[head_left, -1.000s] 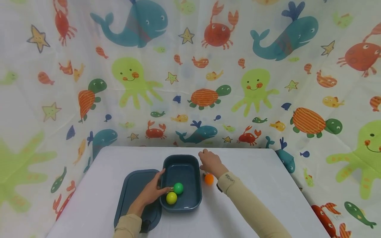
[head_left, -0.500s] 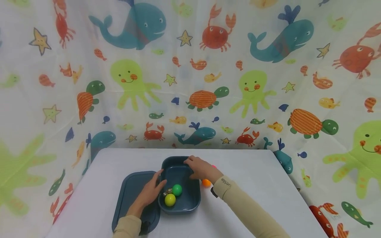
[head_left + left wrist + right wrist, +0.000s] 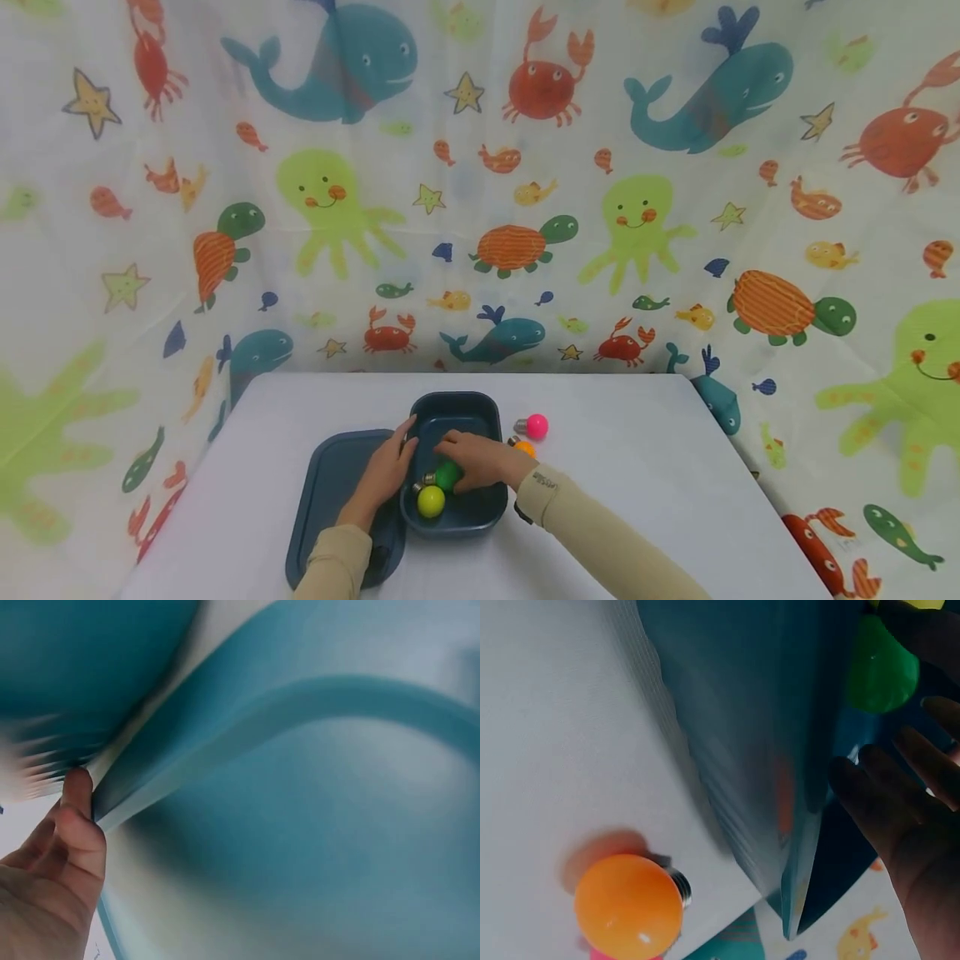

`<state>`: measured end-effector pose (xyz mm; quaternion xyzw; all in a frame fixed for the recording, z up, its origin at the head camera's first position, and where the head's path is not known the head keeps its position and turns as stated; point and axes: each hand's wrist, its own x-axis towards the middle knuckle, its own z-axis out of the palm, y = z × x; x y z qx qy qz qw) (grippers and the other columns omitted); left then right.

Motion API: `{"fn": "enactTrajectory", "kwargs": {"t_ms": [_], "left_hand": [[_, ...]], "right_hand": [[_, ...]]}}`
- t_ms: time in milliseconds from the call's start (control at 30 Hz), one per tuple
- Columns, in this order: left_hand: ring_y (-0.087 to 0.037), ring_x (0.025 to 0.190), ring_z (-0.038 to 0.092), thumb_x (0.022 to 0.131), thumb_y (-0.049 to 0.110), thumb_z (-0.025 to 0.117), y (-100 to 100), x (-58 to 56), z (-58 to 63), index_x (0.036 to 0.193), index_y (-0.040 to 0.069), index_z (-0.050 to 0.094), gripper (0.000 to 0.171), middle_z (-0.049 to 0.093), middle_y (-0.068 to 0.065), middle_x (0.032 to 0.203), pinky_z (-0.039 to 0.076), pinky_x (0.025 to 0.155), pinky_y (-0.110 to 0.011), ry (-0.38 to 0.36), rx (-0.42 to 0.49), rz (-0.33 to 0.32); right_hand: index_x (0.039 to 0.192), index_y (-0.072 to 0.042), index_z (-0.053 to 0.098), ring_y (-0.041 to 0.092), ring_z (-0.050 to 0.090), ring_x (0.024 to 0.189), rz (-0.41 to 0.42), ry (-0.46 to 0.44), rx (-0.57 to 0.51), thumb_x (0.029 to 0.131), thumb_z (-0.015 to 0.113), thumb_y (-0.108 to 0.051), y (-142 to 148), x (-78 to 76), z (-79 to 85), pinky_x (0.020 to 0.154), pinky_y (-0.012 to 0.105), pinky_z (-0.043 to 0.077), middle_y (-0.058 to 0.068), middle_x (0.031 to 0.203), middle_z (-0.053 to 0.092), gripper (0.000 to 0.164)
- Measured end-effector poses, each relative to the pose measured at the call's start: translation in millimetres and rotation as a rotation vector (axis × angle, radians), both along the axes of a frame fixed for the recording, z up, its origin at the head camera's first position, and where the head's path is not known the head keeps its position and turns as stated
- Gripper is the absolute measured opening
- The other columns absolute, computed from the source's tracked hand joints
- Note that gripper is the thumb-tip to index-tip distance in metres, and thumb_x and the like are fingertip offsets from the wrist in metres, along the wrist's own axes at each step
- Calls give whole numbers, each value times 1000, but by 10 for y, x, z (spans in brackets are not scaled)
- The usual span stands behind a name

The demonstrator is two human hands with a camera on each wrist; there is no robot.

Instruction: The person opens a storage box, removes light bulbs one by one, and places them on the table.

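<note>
Inside the dark blue bin (image 3: 480, 510) lie a green light bulb (image 3: 447, 477) and a yellow light bulb (image 3: 431, 502), their metal bases pointing left. My right hand (image 3: 483, 460) reaches over the right wall into the bin, above the green bulb. In the right wrist view its fingers are spread, and the thumb overlaps the green bulb (image 3: 885, 671). My left hand (image 3: 386, 471) is at the bin's left rim, fingertips touching its edge in the left wrist view.
Right of the bin, a pink light bulb (image 3: 537, 427) and an orange light bulb (image 3: 524, 449) lie on the white table (image 3: 615, 467). A dark blue lid (image 3: 333, 479) lies left of the bin, partly under the left arm. A sea-animal curtain (image 3: 480, 192) hangs behind.
My right hand has moved left from beside the pink bulb, across the bin's right rim and down over the green bulb. My left thumb has drawn back from the green bulb's base.
</note>
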<state>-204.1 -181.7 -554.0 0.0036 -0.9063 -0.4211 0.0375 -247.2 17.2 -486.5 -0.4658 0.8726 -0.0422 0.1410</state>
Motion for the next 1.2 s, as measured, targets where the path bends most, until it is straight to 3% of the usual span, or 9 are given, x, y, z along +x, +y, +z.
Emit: {"fn": "enactTrajectory", "kwargs": {"t_ms": [233, 500, 867, 1200], "left_hand": [[-38, 112, 57, 105, 22, 46, 45, -59, 11, 151, 9, 36, 49, 59, -22, 124, 43, 95, -60, 3, -10, -4], [-24, 85, 55, 104, 21, 47, 62, -76, 23, 150, 9, 37, 49, 60, -9, 95, 46, 80, -50, -4, -18, -6], [-23, 82, 53, 104, 21, 48, 76, -47, 10, 151, 8, 35, 50, 58, -8, 92, 45, 78, -47, -23, 0, -10], [-24, 83, 53, 104, 21, 49, 41, -34, -10, 151, 9, 35, 51, 59, -9, 95, 46, 78, -48, -41, -5, 3]], "right_hand": [[139, -18, 52, 11, 54, 113, -18, -9, 41, 81, 82, -22, -47, 5, -48, 96, 26, 48, -1, 134, 51, 65], [135, -20, 54, 9, 56, 106, -49, -24, 54, 82, 80, -21, -65, 9, -142, 94, 26, 49, -2, 129, 54, 59], [123, -22, 60, 6, 56, 96, -46, -11, 45, 83, 79, -18, -70, 18, -207, 89, 22, 50, -4, 118, 57, 44], [125, -17, 58, 7, 57, 96, -15, 59, -11, 84, 78, -15, 34, -41, -36, 89, 19, 49, -2, 115, 57, 46]]}}
